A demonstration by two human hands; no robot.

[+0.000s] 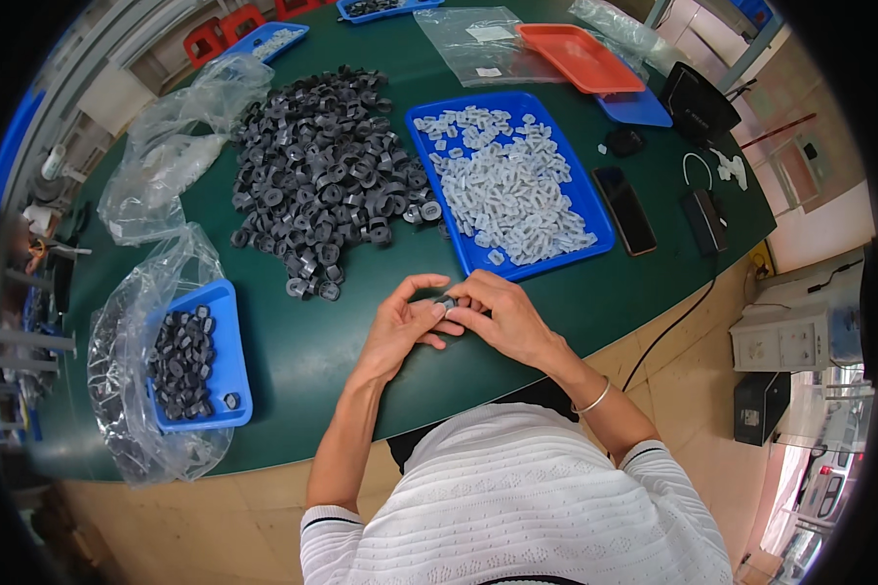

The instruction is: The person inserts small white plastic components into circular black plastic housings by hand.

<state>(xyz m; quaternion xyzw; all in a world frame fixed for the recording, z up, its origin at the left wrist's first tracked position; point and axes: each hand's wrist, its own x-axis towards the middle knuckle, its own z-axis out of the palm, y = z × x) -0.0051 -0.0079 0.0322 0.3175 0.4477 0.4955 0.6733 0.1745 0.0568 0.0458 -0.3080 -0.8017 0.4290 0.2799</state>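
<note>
Close together over the near edge of the table, both hands are closed on one small dark grey plastic part (445,304). Thumb and fingers of my left hand (403,324) pinch it from the left. From the other side, the fingertips of my right hand (504,314) press on it, partly covering it. Beyond the hands lies a big loose heap of dark grey ring-shaped parts (322,166). A blue tray (535,270) with many small translucent white pieces (507,190) stands just past my right hand. Whether a white piece is in the held part, I cannot make out.
At the left a smaller blue tray (234,341) holds dark parts, beside crumpled clear plastic bags (117,361). To the right lie a phone (624,210), a black box with a cable (704,220) and a dark mouse-like object (623,141). An orange tray (580,60) sits farther back.
</note>
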